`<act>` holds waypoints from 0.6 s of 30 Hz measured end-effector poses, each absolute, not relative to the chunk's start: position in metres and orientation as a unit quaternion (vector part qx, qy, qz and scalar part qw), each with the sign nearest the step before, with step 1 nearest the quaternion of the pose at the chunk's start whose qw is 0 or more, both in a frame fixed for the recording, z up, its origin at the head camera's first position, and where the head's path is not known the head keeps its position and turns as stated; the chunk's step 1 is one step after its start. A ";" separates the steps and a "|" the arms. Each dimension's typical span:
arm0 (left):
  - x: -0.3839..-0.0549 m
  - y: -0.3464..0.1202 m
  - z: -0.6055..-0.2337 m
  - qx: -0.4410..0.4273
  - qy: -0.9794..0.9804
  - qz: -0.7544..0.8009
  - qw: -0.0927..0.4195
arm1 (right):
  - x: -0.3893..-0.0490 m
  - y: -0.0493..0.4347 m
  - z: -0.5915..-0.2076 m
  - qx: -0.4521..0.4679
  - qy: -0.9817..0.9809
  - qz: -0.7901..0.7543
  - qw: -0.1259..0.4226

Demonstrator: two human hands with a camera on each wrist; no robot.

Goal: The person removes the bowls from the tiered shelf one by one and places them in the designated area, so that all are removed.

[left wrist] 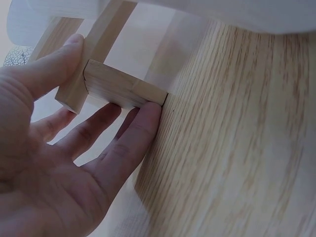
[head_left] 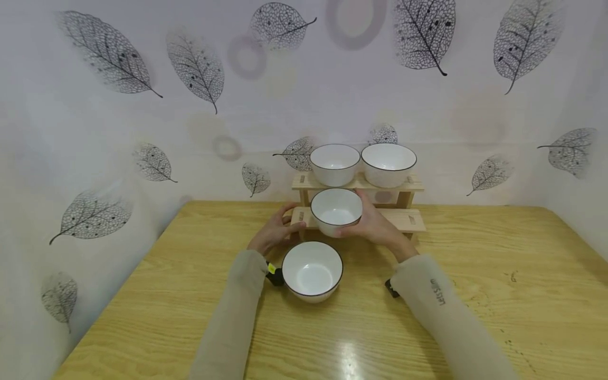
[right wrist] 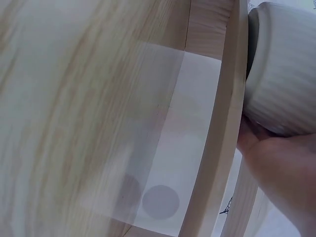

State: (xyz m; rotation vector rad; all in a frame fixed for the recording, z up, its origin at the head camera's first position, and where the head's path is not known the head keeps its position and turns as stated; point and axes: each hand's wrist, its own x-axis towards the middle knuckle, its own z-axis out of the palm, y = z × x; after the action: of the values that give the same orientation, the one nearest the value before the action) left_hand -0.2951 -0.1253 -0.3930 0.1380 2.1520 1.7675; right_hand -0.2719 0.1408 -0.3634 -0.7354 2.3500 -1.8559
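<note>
A white bowl (head_left: 336, 211) with a dark rim is at the left part of the lower step of a two-step wooden rack (head_left: 404, 219). My right hand (head_left: 377, 227) grips this bowl from the right, thumb in front and fingers behind. In the right wrist view the bowl's base (right wrist: 256, 54) is right at the plank (right wrist: 217, 133). My left hand (head_left: 276, 232) holds the rack's left end. The left wrist view shows its thumb (left wrist: 64, 61) on the plank and its fingers around the leg (left wrist: 118, 86).
Two more white bowls, one on the left (head_left: 334, 171) and one on the right (head_left: 388, 169), stand side by side on the upper step. Another white bowl (head_left: 312, 272) stands on the wooden table (head_left: 190, 295) between my forearms. Behind the rack hangs a leaf-patterned cloth (head_left: 313, 100).
</note>
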 end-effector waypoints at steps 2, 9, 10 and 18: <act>-0.295 -0.125 -0.394 0.047 0.761 0.624 0.174 | -0.272 0.140 -0.364 -0.234 0.761 -0.604 0.025; -0.296 -0.122 -0.395 0.043 0.762 0.622 0.173 | -0.269 0.141 -0.365 -0.203 0.795 -0.572 -0.005; -0.296 -0.122 -0.396 0.044 0.763 0.621 0.173 | -0.268 0.142 -0.365 -0.200 0.799 -0.567 -0.010; -0.297 -0.125 -0.395 0.040 0.763 0.620 0.176 | -0.264 0.150 -0.360 -0.202 0.816 -0.542 -0.009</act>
State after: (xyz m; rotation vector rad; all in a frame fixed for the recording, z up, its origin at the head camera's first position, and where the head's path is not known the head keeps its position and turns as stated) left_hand -0.2971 -0.1248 -0.3953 0.1139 2.1609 1.7565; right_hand -0.2641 0.1504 -0.3604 -0.6384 2.5775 -1.7136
